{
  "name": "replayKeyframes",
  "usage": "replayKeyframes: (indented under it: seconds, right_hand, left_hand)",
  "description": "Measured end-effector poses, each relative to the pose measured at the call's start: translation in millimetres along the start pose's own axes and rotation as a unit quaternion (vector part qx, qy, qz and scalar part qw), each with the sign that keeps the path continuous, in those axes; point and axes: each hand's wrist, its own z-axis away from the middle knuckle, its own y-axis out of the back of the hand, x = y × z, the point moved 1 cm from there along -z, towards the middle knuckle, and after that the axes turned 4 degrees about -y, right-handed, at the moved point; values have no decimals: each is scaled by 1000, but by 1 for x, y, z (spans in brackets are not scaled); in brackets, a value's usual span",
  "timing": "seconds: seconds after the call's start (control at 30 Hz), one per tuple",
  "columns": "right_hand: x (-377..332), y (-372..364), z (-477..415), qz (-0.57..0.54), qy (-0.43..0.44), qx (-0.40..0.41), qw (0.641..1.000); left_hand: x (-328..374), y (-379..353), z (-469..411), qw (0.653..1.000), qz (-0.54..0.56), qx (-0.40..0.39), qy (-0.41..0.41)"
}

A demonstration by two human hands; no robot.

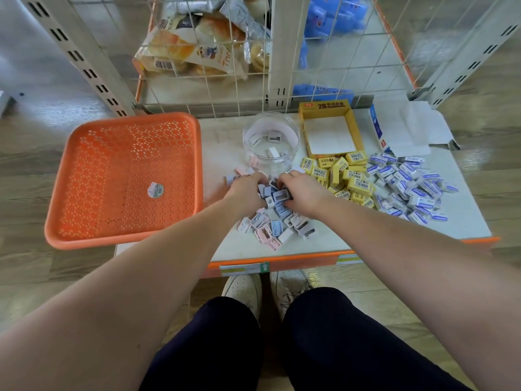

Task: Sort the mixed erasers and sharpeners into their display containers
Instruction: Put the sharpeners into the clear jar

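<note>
I have both hands down in the pile of sharpeners (pixel 277 221) at the middle of the shelf (pixel 352 238). My left hand (pixel 248 187) and right hand (pixel 303 193) face each other, fingers curled round a clump of sharpeners between them. Just behind the pile stands the clear jar (pixel 290 136), a few sharpeners already inside. To the right lie the yellow erasers (pixel 346 176), with the blue-and-white erasers (pixel 408 187) beyond them. The open yellow box (pixel 353 128) sits behind the yellow heap. The orange basket (pixel 56 193) rests on the left.
</note>
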Motion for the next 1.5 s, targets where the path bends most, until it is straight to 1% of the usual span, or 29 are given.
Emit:
replayKeyframes:
  seconds: [0.07, 0.23, 0.4, 0.47, 0.53, 0.63, 0.7, 0.77, 0.8, 0.9, 0.93, 1.03, 1.13, 1.2, 1.3, 1.5]
  right_hand:
    - [0, 1, 0, 3, -1, -2, 1000]
    - [-1, 10, -3, 16, -5, 4, 1000]
    - [-1, 19, -1, -16, -14, 6, 1000]
    - [0, 22, 1, -33, -17, 4, 999]
    - [0, 26, 2, -49, -21, 6, 999]
    - [1, 37, 4, -86, -29, 12, 996]
    - [4, 45, 4, -124, -39, 13, 991]
    - [7, 51, 4, -169, -56, 18, 984]
    - [8, 53, 3, -197, -64, 23, 978]
    - [9, 58, -1, -289, -88, 70, 951]
    - [8, 60, -3, -321, -96, 91, 938]
    - [3, 64, -13, -389, -111, 148, 902]
    - [-5, 66, -26, -366, -131, 220, 895]
    - [-10, 67, -34, -347, -137, 253, 892]
    - [-15, 66, -43, -348, -136, 262, 890]
    - [-13, 60, -44, -358, -118, 263, 888]
  left_hand:
    - [0, 1, 1, 1000, 11, 6, 0]
    - [-2, 6, 2, 997, 50, 51, 19]
    - [-1, 15, 2, 999, 28, 33, 1]
    - [3, 24, 3, 999, 27, 30, 7]
    - [6, 35, 3, 998, 54, 39, 5]
    - [12, 53, 3, 995, 85, 35, -24]
    - [13, 62, 3, 989, 141, 28, -44]
    - [15, 67, 4, 975, 210, 52, -57]
    - [15, 68, 4, 967, 233, 79, -60]
    - [16, 71, -1, 944, 270, 180, -53]
    - [16, 71, -4, 938, 278, 202, -45]
    - [18, 69, -14, 934, 278, 223, -24]
    - [21, 65, -23, 933, 276, 230, -16]
    - [24, 64, -28, 939, 243, 241, -13]
    - [29, 63, -30, 947, 203, 250, -12]
    - [32, 61, -28, 946, 214, 243, -16]
